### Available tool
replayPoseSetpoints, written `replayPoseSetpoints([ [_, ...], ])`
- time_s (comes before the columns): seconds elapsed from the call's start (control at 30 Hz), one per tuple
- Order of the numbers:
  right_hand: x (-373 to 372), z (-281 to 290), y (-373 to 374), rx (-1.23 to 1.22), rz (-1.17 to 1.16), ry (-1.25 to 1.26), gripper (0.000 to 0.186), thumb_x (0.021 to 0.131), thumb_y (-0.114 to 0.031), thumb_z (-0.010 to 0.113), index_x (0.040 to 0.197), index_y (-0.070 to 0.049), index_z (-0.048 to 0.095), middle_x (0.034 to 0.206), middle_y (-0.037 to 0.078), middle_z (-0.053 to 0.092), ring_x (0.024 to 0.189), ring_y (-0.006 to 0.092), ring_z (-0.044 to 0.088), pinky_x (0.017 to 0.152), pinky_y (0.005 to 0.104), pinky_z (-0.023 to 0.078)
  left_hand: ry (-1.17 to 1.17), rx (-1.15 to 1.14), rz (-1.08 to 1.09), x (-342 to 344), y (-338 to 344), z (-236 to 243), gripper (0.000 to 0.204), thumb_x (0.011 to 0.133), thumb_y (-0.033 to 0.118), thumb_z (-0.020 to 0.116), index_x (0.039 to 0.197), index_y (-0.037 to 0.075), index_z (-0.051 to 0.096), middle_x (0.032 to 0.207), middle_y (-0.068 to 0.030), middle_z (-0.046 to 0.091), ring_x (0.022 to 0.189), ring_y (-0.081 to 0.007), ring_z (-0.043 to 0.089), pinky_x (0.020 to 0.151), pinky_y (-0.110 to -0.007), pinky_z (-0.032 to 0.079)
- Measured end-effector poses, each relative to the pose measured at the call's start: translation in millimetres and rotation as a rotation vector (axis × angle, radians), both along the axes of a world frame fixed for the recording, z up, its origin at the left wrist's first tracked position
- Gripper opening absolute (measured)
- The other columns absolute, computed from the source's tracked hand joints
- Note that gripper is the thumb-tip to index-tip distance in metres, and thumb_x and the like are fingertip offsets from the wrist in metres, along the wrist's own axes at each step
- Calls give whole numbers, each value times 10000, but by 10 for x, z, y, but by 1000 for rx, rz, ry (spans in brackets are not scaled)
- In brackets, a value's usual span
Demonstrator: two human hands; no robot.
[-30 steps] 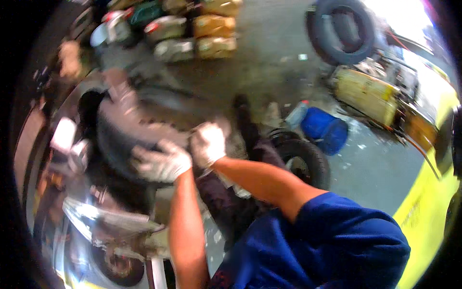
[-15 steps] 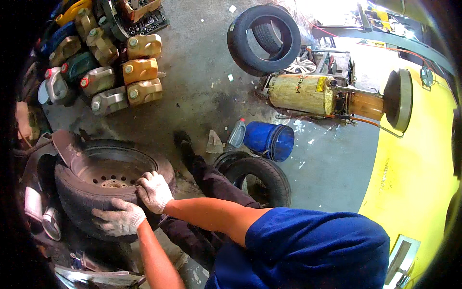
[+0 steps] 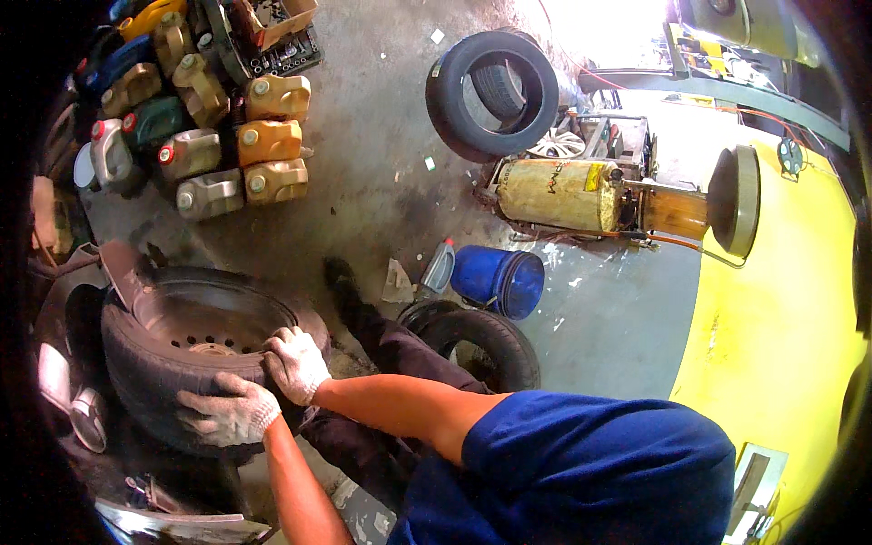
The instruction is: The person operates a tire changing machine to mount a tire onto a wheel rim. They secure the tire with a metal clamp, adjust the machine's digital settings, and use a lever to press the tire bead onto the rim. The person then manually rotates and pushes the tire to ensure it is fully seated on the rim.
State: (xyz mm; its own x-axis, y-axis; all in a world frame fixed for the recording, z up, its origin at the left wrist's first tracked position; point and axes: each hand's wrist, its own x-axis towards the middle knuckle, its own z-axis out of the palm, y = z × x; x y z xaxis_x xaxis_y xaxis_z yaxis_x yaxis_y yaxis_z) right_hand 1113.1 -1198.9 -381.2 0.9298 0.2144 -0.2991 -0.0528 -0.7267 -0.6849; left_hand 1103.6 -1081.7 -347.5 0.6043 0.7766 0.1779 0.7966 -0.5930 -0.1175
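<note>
A black tire on a steel wheel rim lies at the lower left, its holed centre facing up. My left hand, in a white knit glove, presses on the tire's near outer side with its fingers spread. My right hand, gloved the same way, curls over the tire's upper edge on its right side; its fingertips are partly hidden. A flat metal blade stands against the far left of the tire.
Several plastic jugs stand beyond the tire, near a socket set. Loose tires lie right of my leg, beside a blue bucket. Farther off are another upright tire and a yellowish tank machine.
Both hands stay on the tire in nearly the same places. The view has shifted slightly, and the near edge of the tire now covers a bit more of the rim's centre.
</note>
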Motion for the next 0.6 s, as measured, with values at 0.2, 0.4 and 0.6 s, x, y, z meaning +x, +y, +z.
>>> replayPoseSetpoints([
  [0.2, -19, -23, 11, -3, 16, 17, 199, 969, -177, 650, 1083, -21, 699, 1116, 212, 655, 1061, 424, 598, 909, 516, 491, 7, 4, -8, 6, 1, 46, 756, 1012, 521, 615, 1600, 84, 428, 1550, -303, 479, 1359, -507, 526, 1059, -671, 456],
  [0.4, -36, -58, 25, -6, 5, -6, 188, 968, -166, 646, 1077, -23, 700, 1106, 211, 652, 1054, 426, 594, 903, 514, 487, 21, -15, 3, -40, 31, -19, 780, 1003, 528, 622, 1614, 90, 413, 1557, -315, 458, 1368, -517, 511, 1091, -686, 427],
  [0.6, -33, -83, -11, -20, 33, -19, 189, 971, -166, 644, 1077, -19, 699, 1106, 215, 652, 1052, 426, 595, 903, 510, 486, 3, -33, -14, -37, 11, -24, 781, 1003, 533, 618, 1610, 84, 418, 1525, -332, 482, 1374, -523, 508, 1101, -693, 416],
])
